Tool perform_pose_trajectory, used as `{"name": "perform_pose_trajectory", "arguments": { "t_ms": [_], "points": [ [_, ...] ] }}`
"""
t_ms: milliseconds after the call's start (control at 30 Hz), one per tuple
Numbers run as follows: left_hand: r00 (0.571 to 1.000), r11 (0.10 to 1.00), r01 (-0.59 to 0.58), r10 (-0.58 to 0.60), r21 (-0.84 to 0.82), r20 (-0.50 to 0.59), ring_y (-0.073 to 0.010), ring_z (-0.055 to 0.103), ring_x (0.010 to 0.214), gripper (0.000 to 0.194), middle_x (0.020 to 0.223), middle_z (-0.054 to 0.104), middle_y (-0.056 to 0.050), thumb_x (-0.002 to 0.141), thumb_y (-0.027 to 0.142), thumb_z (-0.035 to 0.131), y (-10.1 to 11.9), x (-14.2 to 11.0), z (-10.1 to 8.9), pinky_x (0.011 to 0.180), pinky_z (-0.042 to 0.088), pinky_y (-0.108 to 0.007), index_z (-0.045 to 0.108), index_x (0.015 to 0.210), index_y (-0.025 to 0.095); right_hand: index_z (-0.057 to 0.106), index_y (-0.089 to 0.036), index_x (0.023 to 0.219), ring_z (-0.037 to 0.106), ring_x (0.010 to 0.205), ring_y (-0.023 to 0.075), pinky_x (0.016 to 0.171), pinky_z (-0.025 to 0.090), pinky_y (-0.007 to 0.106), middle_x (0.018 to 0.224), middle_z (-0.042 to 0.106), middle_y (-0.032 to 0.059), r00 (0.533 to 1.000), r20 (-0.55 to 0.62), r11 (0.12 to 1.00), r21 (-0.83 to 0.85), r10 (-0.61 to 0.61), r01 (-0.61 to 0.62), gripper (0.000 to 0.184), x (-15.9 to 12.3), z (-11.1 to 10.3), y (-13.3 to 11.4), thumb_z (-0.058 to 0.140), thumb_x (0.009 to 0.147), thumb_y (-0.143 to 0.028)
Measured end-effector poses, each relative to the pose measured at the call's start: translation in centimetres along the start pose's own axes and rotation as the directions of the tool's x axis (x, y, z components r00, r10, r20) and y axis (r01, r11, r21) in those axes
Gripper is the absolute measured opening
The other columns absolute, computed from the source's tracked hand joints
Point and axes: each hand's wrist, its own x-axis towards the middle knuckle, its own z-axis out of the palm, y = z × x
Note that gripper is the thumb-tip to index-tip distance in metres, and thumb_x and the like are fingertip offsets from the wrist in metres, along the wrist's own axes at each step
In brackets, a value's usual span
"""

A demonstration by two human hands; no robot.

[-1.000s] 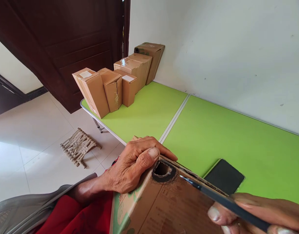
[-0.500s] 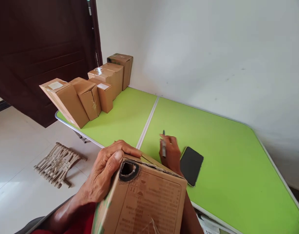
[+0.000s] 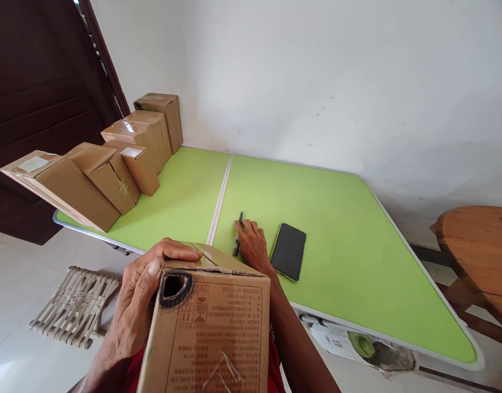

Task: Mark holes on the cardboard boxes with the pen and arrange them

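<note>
Soft, even daylight fills the room; the white wall (image 3: pixel 336 82) and the green table (image 3: pixel 349 229) are bright without harsh shadows. A patch of glare sits on the taped top of one cardboard box (image 3: pixel 126 126) in the row at the left. The dark door (image 3: pixel 34 109) stays dim, its panels hard to read. Wide-angle distortion bends and stretches things toward the edges, notably the nearest leaning box (image 3: pixel 63 185). Focus is sharp throughout, with printed text on the held carton (image 3: pixel 218 333) legible.

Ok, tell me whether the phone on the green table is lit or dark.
Dark. The phone lies flat on the green table beside the right hand, its screen plain black with nothing displayed.
</note>
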Motion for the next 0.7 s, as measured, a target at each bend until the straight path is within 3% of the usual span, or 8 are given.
{"name": "perform_pose_trajectory", "arguments": {
  "t_ms": [133,233,333,433,533,700],
  "points": [
    [0.998,0.999,0.022,-0.020,0.035,-0.057,-0.0337,0.066,0.117,0.053,0.113,0.080,-0.011,0.106,0.061,0.048,0.5,0.0,0.3,0.089,0.052,-0.040,0.085,0.102,0.024,0.065,-0.017,0.147,0.057,0.125,0.0308,0.099,0.048,0.039,0.137,0.070,0.0171,0.995,-0.060,0.997,0.014,0.077,-0.076,0.051,-2.1,-1.6,0.2,0.045,0.102,-0.003],
    [0.998,0.999,0.020,-0.017,0.044,-0.058,-0.0339,0.066,0.119,0.054,0.113,0.079,-0.010,0.107,0.062,0.047,0.7,0.0,0.5,0.085,0.052,-0.039,0.085,0.102,0.025,0.061,-0.011,0.150,0.046,0.142,0.0376,0.114,0.041,0.051,0.152,0.059,0.0241,0.958,-0.155,0.970,0.016,0.243,-0.244,0.046,-4.6,-3.3,1.3,0.043,0.109,-0.018],
    [1.000,1.000,-0.007,0.007,0.027,-0.021,-0.0330,0.067,0.116,0.053,0.114,0.080,-0.010,0.107,0.062,0.048,0.6,0.1,0.6,0.087,0.051,-0.040,0.085,0.102,0.024,0.052,-0.002,0.156,0.037,0.149,0.0458,0.118,0.035,0.062,0.160,0.047,0.0324,0.859,-0.180,0.876,0.035,0.479,-0.481,0.055,-6.7,-4.2,2.7,0.046,0.109,-0.031],
    [1.000,1.000,-0.005,0.005,-0.004,0.024,-0.0318,0.068,0.111,0.050,0.118,0.080,-0.010,0.107,0.059,0.048,0.5,0.2,0.7,0.090,0.049,-0.040,0.083,0.105,0.024,0.050,0.002,0.156,0.043,0.145,0.0489,0.113,0.039,0.064,0.155,0.050,0.0359,0.761,-0.100,0.767,0.054,0.641,-0.640,0.065,-7.6,-4.0,3.5,0.050,0.106,-0.040],
    [1.000,1.000,0.007,-0.008,0.020,0.026,-0.0320,0.070,0.107,0.051,0.117,0.081,-0.011,0.107,0.059,0.047,0.4,0.1,0.6,0.090,0.050,-0.041,0.082,0.103,0.023,0.055,0.002,0.151,0.053,0.136,0.0485,0.108,0.043,0.063,0.146,0.058,0.0357,0.745,-0.043,0.746,0.062,0.666,-0.663,0.063,-7.7,-3.5,3.7,0.046,0.107,-0.041],
    [1.000,0.999,-0.007,0.007,0.032,0.010,-0.0318,0.070,0.106,0.050,0.114,0.080,-0.011,0.107,0.058,0.047,0.5,0.1,0.6,0.093,0.051,-0.042,0.082,0.101,0.024,0.054,0.002,0.151,0.054,0.134,0.0487,0.106,0.044,0.062,0.145,0.059,0.0354,0.735,-0.001,0.733,0.065,0.678,-0.677,0.067,-7.5,-4.1,3.8,0.051,0.105,-0.047]
  ]
}}
